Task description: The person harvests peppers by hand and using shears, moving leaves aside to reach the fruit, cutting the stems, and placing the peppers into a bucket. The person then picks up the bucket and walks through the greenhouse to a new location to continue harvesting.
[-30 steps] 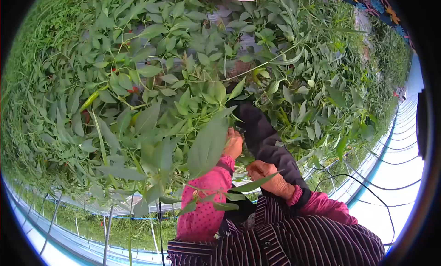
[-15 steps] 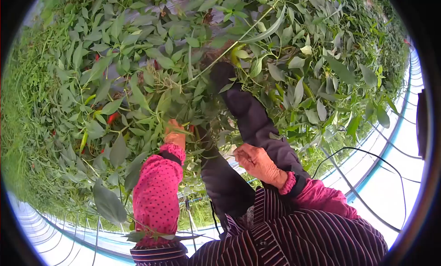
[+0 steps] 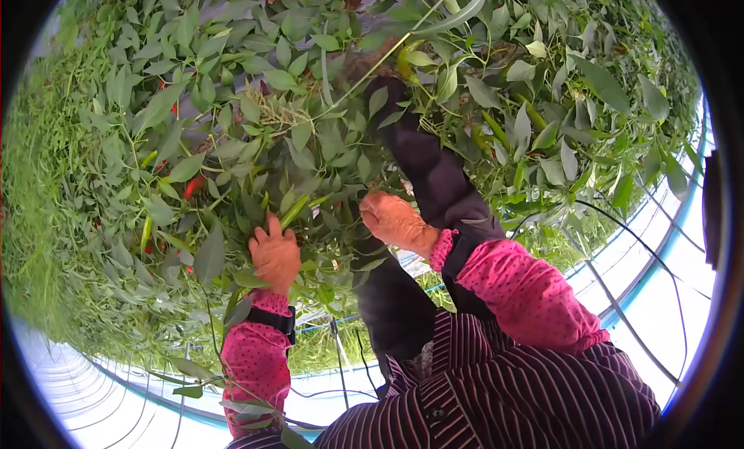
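Observation:
My left hand [image 3: 275, 257] lies among the pepper leaves with its fingers apart, its back turned up to me. Just beyond its fingertips a green chili pepper [image 3: 294, 211] slants up to the right. My right hand [image 3: 397, 221] is closed, fingers curled under, in front of my dark trouser leg [image 3: 430, 174]; whatever it may hold is hidden. A red chili [image 3: 193, 187] hangs in the foliage left of my left hand, with a yellow-green chili [image 3: 146, 233] lower down.
Dense pepper plants [image 3: 535, 112] surround my legs. A long stem [image 3: 372, 73] crosses ahead of me, near a yellow-green chili [image 3: 404, 63]. A thin black cable [image 3: 635, 236] curves at the right, beside white sheeting [image 3: 659, 309]. Leafy twigs [image 3: 209, 259] overlap my left sleeve.
My left hand has come out from under the leaves, fingers now spread and visible. The right hand has moved forward and left, closer to it, still closed.

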